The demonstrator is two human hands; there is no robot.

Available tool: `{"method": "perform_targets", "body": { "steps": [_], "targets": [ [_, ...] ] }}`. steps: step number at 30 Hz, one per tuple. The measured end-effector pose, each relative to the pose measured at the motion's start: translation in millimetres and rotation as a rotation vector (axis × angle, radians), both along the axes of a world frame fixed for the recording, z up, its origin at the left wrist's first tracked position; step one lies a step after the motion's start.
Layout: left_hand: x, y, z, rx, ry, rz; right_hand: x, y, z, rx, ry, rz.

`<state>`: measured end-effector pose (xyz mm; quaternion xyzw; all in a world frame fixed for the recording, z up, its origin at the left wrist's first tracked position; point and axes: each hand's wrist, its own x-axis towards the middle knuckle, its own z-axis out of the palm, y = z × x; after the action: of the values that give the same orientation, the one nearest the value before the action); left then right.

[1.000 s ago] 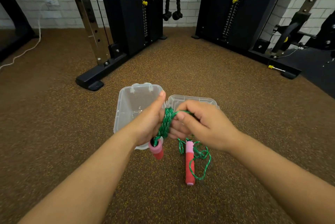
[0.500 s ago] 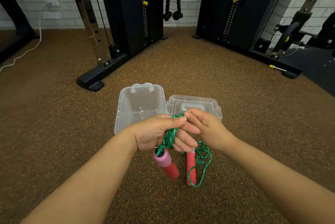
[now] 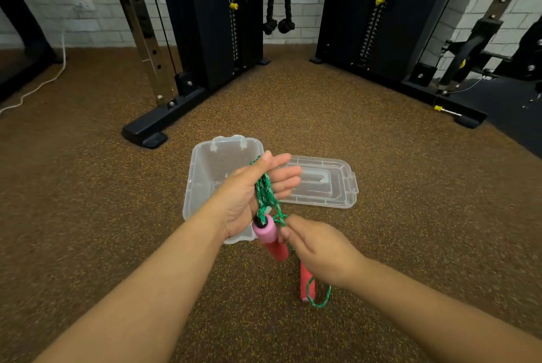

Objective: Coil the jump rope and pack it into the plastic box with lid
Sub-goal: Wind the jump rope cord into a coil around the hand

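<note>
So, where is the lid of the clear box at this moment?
In the head view the clear lid lies flat on the floor, just right of centre, beside the open clear box and just beyond the left hand.

left grip (image 3: 249,195), right grip (image 3: 319,254) — both bare, forearms (image 3: 152,283) unsleeved

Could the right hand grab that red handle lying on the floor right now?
Probably yes. The floor handle lies just beneath the right hand, with nothing between them. But that hand seems to be pinching the green rope, so it would likely have to let go first.
</note>
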<state>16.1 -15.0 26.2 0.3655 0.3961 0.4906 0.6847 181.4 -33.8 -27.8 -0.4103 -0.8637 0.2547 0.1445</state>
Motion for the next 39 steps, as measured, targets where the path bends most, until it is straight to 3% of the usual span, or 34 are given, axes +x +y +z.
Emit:
{"method": "perform_targets", "body": {
  "steps": [4, 6, 11, 15, 20, 25, 28, 32, 39],
  "targets": [
    [-1.2, 4.5, -4.0, -0.052, 0.027, 0.054, -4.9, -9.6, 8.1, 0.105, -0.098, 0.109],
    [-2.6, 5.1, -3.8, -0.040, 0.170, 0.033, -5.2, -12.6, 22.7, 0.138, -0.089, 0.167],
    [-2.1, -7.6, -3.9, -0.031, 0.523, -0.141, -4.4, -3.5, 61.2, 0.082, 0.173, 0.140],
    [-0.5, -13.7, 5.4, 0.007, 0.487, -0.292, -0.7, 10.1, 75.0, 0.003, 0.342, 0.062],
    [4.7, -13.5, 8.0, -0.123, 0.387, -0.520, 7.8, 29.8, 72.8, 0.070, 0.342, -0.030],
    [-5.4, -9.9, 4.1, -0.101, 0.284, -0.709, 14.0, 43.8, 50.6, -0.037, 0.379, -0.109],
    [-3.2, -14.2, 11.0, -0.056, 0.227, -0.683, 14.4, 44.7, 26.8, -0.154, 0.393, -0.124],
    [1.6, -13.6, 9.4, -0.046, 0.179, -0.455, 8.5, 33.2, 6.8, -0.358, 0.450, -0.090],
    [5.7, -3.7, 7.5, -0.016, 0.112, -0.126, 6.1, 23.2, -4.8, -0.253, 0.300, -0.177]
  ]
}}
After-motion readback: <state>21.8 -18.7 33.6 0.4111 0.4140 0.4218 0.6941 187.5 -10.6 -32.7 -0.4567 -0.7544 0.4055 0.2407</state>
